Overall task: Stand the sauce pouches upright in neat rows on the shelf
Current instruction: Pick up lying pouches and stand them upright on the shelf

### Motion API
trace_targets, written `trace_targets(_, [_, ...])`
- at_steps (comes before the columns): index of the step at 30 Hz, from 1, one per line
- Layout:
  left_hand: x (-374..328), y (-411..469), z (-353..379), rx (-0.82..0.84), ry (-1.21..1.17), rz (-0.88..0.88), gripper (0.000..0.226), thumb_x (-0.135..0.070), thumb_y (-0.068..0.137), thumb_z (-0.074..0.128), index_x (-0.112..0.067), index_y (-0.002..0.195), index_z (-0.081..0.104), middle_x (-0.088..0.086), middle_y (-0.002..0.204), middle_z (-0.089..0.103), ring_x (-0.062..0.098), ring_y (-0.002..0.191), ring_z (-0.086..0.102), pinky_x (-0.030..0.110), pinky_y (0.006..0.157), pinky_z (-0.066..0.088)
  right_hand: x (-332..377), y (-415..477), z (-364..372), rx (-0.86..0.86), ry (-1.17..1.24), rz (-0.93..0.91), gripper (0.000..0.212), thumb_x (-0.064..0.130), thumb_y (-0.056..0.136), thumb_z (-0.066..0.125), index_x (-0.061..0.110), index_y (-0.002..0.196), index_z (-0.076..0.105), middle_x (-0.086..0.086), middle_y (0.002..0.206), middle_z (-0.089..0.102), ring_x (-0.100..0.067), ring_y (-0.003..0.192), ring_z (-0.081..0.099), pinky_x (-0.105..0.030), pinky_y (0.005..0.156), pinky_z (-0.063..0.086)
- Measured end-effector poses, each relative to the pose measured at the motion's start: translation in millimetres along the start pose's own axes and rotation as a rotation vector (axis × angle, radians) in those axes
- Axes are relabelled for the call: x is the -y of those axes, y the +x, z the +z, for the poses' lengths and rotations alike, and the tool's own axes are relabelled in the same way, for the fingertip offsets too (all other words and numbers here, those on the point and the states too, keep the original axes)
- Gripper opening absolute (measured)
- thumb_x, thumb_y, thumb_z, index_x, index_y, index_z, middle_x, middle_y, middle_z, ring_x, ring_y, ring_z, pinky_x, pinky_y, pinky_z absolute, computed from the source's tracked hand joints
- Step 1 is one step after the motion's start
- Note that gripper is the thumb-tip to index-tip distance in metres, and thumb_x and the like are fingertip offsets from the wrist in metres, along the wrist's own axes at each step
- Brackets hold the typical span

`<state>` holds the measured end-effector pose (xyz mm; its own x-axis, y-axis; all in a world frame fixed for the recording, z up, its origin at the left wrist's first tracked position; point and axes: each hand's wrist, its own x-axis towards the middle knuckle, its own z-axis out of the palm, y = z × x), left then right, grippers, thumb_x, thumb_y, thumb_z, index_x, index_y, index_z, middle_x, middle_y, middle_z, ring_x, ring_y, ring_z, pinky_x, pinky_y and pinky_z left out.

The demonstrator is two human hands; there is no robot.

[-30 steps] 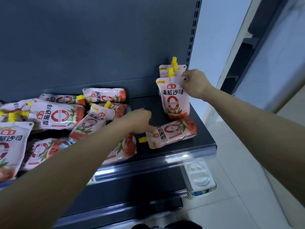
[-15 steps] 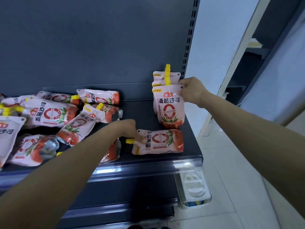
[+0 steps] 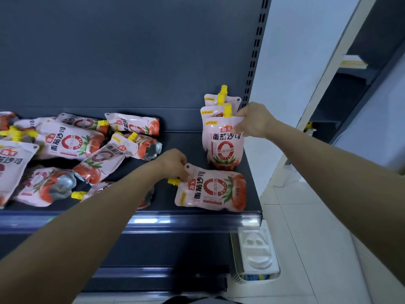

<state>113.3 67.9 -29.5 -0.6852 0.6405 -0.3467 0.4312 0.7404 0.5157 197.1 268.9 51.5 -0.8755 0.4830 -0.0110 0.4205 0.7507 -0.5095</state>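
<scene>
Head view, looking down on a dark grey metal shelf [image 3: 87, 222] backed by a plain dark panel [image 3: 131, 51] with a slotted upright [image 3: 255, 51] at its right end. Beyond it lay a pale wall [image 3: 295, 51], a light tiled floor [image 3: 306, 238] and a second dark shelving unit [image 3: 355, 88]. At the shelf's right end three pouches stood upright in a row running front to back: the front upright pouch [image 3: 224, 148] with two rear pouches [image 3: 211, 99] close behind it, yellow spouts uppermost. The right hand [image 3: 252, 120] pinched the front upright pouch at its top right corner. Just in front of that row the lying pouch [image 3: 210, 189] rested flat near the shelf's front edge, spout pointing left. The left hand [image 3: 175, 164] gripped it at its top corner beside the spout. The hands were apart, each closed on its own pouch. A loose heap of pouches [image 3: 70, 141] lay flat and overlapping across the shelf's left part. Each pink-white pack bore a red badge reading 海天, large dark characters 番茄沙司, a red ring enclosing small writing that appeared to read 零添加, and a tomato picture at the base.
</scene>
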Motion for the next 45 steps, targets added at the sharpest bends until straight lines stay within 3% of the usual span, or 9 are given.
trace_targets(6, [-47.8, -14.3, -36.2, -0.332, -0.04, 0.182, 0.023, -0.01, 0.07, 0.076, -0.018, 0.06, 0.057, -0.004, 0.065, 0.062, 0.013, 0.063, 0.057, 0.021, 0.055, 0.047, 2.3, 2.6, -0.6, -0.037, 0.002, 0.004, 0.014, 0.009, 0.077, 0.072, 0.0, 0.081, 0.063, -0.013, 0.079, 0.058, -0.029, 0.077, 0.065, -0.04, 0.081, 0.056])
trace_targets(11, [-87.6, -18.6, -47.3, -0.443, -0.099, 0.316, 0.019, -0.011, 0.065, 0.081, -0.018, 0.06, 0.064, -0.015, 0.055, 0.055, 0.002, 0.053, 0.051, 0.018, 0.057, 0.042, -0.7, -0.1, -8.5, -0.011, 0.029, -0.013, 0.037, 0.003, 0.082, 0.065, 0.005, 0.052, 0.045, -0.008, 0.059, 0.041, -0.028, 0.072, 0.055, -0.048, 0.085, 0.055])
trace_targets(13, [-96.8, -17.5, -46.5, -0.45, -0.06, 0.341, 0.019, -0.011, 0.065, 0.081, -0.02, 0.06, 0.065, -0.015, 0.056, 0.055, 0.009, 0.059, 0.055, 0.024, 0.065, 0.048, -3.1, -2.2, -11.9, 0.01, 0.036, -0.034, 0.019, 0.004, 0.083, 0.064, -0.011, 0.072, 0.063, -0.013, 0.071, 0.053, -0.036, 0.081, 0.062, -0.05, 0.09, 0.053])
trace_targets(16, [-107.9, -15.9, -40.8, -0.439, 0.016, 0.371, 0.018, -0.012, 0.068, 0.079, -0.021, 0.061, 0.065, -0.013, 0.06, 0.058, 0.018, 0.071, 0.06, 0.031, 0.074, 0.053, -6.1, -2.8, -15.4, 0.007, 0.026, -0.079, 0.025, 0.006, 0.084, 0.064, -0.015, 0.097, 0.066, -0.021, 0.09, 0.063, -0.043, 0.1, 0.063, -0.051, 0.092, 0.05])
trace_targets(19, [-117.0, -14.5, -31.3, -0.413, 0.021, 0.4, 0.008, -0.012, 0.071, 0.076, -0.013, 0.068, 0.069, -0.003, 0.068, 0.064, 0.022, 0.077, 0.064, 0.035, 0.077, 0.055, -7.7, -4.7, -17.8, -0.005, -0.012, -0.101, 0.025, 0.006, 0.085, 0.063, -0.014, 0.101, 0.067, -0.028, 0.109, 0.066, -0.04, 0.101, 0.063, -0.048, 0.092, 0.05])
trace_targets(25, [-119.3, -16.1, -27.1, -0.344, 0.029, 0.41, 0.007, -0.014, 0.076, 0.073, -0.009, 0.079, 0.068, 0.002, 0.085, 0.068, 0.014, 0.075, 0.058, 0.021, 0.064, 0.046, -13.6, -7.7, -26.3, -0.035, -0.061, -0.121, 0.021, 0.002, 0.085, 0.059, -0.007, 0.1, 0.07, -0.023, 0.108, 0.068, -0.035, 0.102, 0.064, -0.036, 0.087, 0.051])
trace_targets(31, [-110.6, -25.5, -33.1, -0.261, -0.017, 0.343, 0.024, -0.02, 0.076, 0.072, -0.002, 0.087, 0.061, -0.003, 0.068, 0.051, 0.012, 0.061, 0.047, 0.021, 0.059, 0.039, -7.6, -12.4, -34.2, -0.111, -0.016, -0.154, 0.025, 0.002, 0.086, 0.049, -0.008, 0.097, 0.07, -0.023, 0.104, 0.07, -0.036, 0.099, 0.065, -0.042, 0.087, 0.054])
trace_targets(38, [-107.3, -63.0, -74.6, -0.547, -0.051, 0.302, 0.018, -0.028, 0.079, 0.07, -0.014, 0.088, 0.065, -0.013, 0.07, 0.057, 0.0, 0.061, 0.051, 0.001, 0.05, 0.036, 31.2, -21.7, -41.0, -0.264, -0.049, -0.419, 0.02, 0.009, 0.088, 0.055, 0.002, 0.098, 0.07, -0.013, 0.102, 0.072, -0.031, 0.097, 0.064, -0.042, 0.088, 0.052])
trace_targets(45, [-71.0, -123.7, -109.2, -0.785, 0.155, 0.217, 0.025, -0.031, 0.08, 0.068, -0.015, 0.1, 0.062, -0.005, 0.09, 0.06, 0.013, 0.078, 0.054, 0.023, 0.07, 0.041, 98.1, -28.4, -22.3, -0.27, -0.136, -0.666, 0.031, 0.024, 0.092, 0.056, 0.011, 0.12, 0.06, -0.01, 0.118, 0.065, -0.031, 0.11, 0.058, -0.041, 0.091, 0.049])
